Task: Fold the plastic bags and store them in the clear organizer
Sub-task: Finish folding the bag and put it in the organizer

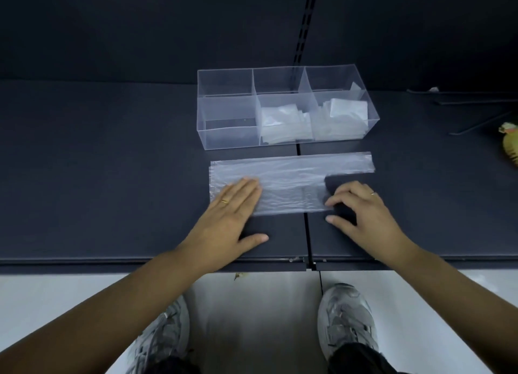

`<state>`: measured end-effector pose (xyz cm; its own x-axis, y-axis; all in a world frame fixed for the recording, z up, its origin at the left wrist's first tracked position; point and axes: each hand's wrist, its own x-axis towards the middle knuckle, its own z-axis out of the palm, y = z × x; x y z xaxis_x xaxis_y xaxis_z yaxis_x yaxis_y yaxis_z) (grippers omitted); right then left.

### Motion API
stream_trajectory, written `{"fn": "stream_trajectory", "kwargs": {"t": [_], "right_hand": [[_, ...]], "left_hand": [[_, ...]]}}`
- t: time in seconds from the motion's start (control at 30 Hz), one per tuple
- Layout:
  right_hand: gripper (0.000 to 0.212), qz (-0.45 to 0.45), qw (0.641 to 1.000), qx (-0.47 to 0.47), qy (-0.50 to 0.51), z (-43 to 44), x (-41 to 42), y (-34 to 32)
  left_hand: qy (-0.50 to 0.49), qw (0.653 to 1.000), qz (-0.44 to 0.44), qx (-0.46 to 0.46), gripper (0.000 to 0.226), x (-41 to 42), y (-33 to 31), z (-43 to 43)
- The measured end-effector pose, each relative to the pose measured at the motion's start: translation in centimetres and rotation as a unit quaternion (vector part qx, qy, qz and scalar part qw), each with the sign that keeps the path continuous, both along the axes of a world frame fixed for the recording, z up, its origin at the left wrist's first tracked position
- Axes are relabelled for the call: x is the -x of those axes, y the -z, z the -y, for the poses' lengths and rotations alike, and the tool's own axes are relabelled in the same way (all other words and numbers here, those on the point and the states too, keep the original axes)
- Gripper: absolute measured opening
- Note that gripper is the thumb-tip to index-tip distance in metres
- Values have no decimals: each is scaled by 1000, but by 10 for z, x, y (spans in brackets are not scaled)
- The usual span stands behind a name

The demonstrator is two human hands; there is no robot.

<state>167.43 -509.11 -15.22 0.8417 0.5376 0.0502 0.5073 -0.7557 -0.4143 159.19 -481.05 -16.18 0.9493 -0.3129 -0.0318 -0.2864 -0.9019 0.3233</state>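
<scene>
One plastic bag (pixel 291 174) lay long-axis parallel before the clear organizer (pixel 229 138), left hand (pixel 235 205) flat on it, right hand (pixel 361 205) curled at its end, pinch unclear.

Gold ring (pixel 224 201) on left hand (pixel 232 208), thin ring (pixel 373 193) on right hand (pixel 361 208); grey-white sneakers (pixel 347 317); dark trousers (pixel 356 359).

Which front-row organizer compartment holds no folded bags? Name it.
The front-left compartment: it is bare, while the front-middle compartment and front-right compartment each hold folded plastic bags.
</scene>
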Motion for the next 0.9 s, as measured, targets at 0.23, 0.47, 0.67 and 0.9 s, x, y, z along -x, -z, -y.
{"fn": "stream_trajectory", "kwargs": {"t": [0.23, 0.47, 0.67, 0.9], "right_hand": [[10, -42, 999, 10, -14, -17, -13, -4], [10, -188, 977, -85, 54, -3, -19, -34], [99, 19, 993, 71, -90, -41, 8, -39], [5, -48, 990, -108, 72, -41, -4, -11]], "left_hand": [[21, 1000, 9, -18, 79, -12, 8, 25], [-32, 987, 154, 27, 32, -17, 1, 20], [-28, 987, 155, 44, 21, -14, -5, 23], [-137, 970, -28, 199, 19, -12, -20, -4]]}}
